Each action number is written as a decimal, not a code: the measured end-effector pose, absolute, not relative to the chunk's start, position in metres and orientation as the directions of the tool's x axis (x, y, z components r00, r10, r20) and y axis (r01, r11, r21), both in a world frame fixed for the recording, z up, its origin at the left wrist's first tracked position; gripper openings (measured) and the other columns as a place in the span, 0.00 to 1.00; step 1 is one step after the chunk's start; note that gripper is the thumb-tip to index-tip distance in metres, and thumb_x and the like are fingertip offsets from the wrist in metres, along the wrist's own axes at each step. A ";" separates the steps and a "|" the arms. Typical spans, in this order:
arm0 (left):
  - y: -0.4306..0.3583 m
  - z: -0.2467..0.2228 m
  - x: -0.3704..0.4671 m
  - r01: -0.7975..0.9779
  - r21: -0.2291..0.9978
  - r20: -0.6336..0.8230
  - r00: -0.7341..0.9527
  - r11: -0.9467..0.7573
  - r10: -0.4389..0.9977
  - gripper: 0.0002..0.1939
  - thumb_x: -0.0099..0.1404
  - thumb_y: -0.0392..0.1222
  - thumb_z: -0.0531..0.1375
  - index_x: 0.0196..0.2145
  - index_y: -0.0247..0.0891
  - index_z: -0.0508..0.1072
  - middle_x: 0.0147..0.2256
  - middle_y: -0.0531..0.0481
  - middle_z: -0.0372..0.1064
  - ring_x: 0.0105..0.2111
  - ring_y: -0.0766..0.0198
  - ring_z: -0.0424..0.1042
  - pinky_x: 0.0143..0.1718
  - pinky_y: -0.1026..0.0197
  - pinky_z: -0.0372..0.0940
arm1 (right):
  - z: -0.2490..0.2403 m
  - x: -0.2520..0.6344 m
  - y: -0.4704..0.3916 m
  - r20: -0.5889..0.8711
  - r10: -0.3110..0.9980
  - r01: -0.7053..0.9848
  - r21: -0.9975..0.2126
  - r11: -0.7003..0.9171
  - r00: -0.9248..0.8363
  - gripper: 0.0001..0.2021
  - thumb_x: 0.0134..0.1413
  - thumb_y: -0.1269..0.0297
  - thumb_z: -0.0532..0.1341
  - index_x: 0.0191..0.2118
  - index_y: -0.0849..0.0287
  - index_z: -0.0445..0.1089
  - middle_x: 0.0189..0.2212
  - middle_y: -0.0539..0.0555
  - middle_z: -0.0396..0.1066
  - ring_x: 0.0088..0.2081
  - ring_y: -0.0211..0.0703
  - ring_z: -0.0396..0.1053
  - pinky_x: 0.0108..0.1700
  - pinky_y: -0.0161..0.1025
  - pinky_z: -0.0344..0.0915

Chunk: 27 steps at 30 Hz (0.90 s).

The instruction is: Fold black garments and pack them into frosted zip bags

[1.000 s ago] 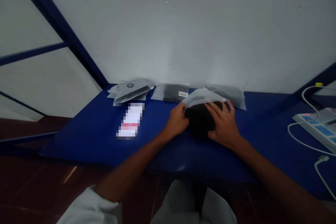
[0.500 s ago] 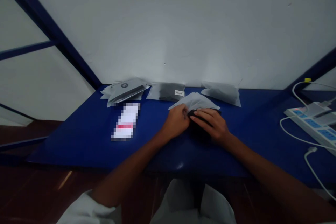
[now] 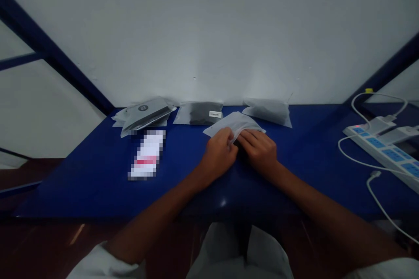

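A frosted plastic bag (image 3: 229,123) lies on the blue table in front of me, its mouth turned toward me. My left hand (image 3: 219,150) is closed in a pinch on the near edge of that bag. Close beside it, my right hand (image 3: 260,150) reaches with its fingers bent into the mouth, so the fingertips are hidden under the plastic. Between the hands is a dark patch; I cannot tell whether it is a black item or shadow. Whatever the right fingers grip is out of sight.
Along the wall lie a pile of frosted bags (image 3: 147,113), a bag with a white label (image 3: 198,113) and another frosted bag (image 3: 270,112). A blurred-out phone-like rectangle (image 3: 148,153) rests at left. At right are a power strip (image 3: 389,150) and a loose white cable (image 3: 376,187).
My right hand has moved from lying over a black item to having its fingertips in the bag's mouth. The black item no longer shows clearly. The view has shifted slightly right.
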<state>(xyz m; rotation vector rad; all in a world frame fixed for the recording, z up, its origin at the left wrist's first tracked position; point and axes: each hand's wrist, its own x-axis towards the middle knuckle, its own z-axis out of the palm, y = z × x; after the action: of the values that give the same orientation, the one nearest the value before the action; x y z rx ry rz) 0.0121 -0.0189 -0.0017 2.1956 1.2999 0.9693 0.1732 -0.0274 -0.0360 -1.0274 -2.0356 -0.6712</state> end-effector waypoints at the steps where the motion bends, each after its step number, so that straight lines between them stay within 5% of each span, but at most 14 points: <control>1: -0.018 -0.002 0.011 0.605 0.637 0.361 0.313 -0.477 0.879 0.09 0.55 0.28 0.54 0.29 0.40 0.59 0.26 0.55 0.59 0.27 0.66 0.60 0.32 0.62 0.58 | -0.036 0.174 -0.028 0.799 0.431 0.811 0.116 0.574 -0.419 0.16 0.60 0.74 0.55 0.49 0.59 0.75 0.42 0.58 0.78 0.45 0.47 0.74 0.47 0.43 0.71; 5: -0.013 -0.002 0.006 0.659 0.607 0.330 0.299 -0.444 0.895 0.08 0.56 0.28 0.54 0.28 0.40 0.59 0.27 0.54 0.61 0.28 0.65 0.61 0.32 0.61 0.57 | -0.037 0.179 -0.026 0.767 0.401 0.733 0.129 0.668 -0.501 0.21 0.56 0.68 0.58 0.56 0.65 0.70 0.48 0.63 0.75 0.49 0.52 0.73 0.49 0.46 0.72; 18: -0.006 -0.013 0.013 0.771 0.580 0.274 0.119 -0.263 0.954 0.08 0.60 0.35 0.57 0.36 0.41 0.60 0.38 0.46 0.65 0.32 0.59 0.66 0.31 0.59 0.57 | -0.040 0.177 -0.025 0.846 0.423 0.855 0.071 0.513 -0.324 0.16 0.57 0.68 0.58 0.49 0.59 0.75 0.40 0.58 0.79 0.39 0.47 0.77 0.40 0.40 0.72; 23: 0.004 -0.021 0.014 0.707 0.699 0.054 0.100 -0.109 0.994 0.09 0.63 0.43 0.57 0.26 0.40 0.63 0.26 0.51 0.66 0.27 0.61 0.65 0.29 0.60 0.55 | -0.033 0.180 -0.023 0.860 0.431 0.864 0.024 0.503 -0.275 0.14 0.55 0.69 0.59 0.47 0.60 0.75 0.41 0.58 0.79 0.37 0.48 0.77 0.41 0.43 0.72; 27: 0.001 -0.020 0.018 0.694 0.708 0.014 0.169 -0.129 0.985 0.09 0.57 0.38 0.60 0.21 0.40 0.64 0.22 0.52 0.66 0.24 0.62 0.64 0.27 0.61 0.54 | -0.030 0.184 -0.019 0.879 0.424 0.876 -0.017 0.482 -0.216 0.13 0.56 0.68 0.60 0.46 0.61 0.75 0.40 0.59 0.79 0.36 0.48 0.77 0.40 0.42 0.72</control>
<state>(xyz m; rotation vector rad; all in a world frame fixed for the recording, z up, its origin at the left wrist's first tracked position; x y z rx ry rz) 0.0184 0.0010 -0.0197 1.8894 1.5830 0.6733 0.1839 -0.0192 -0.0303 -1.0927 -1.8275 -0.6295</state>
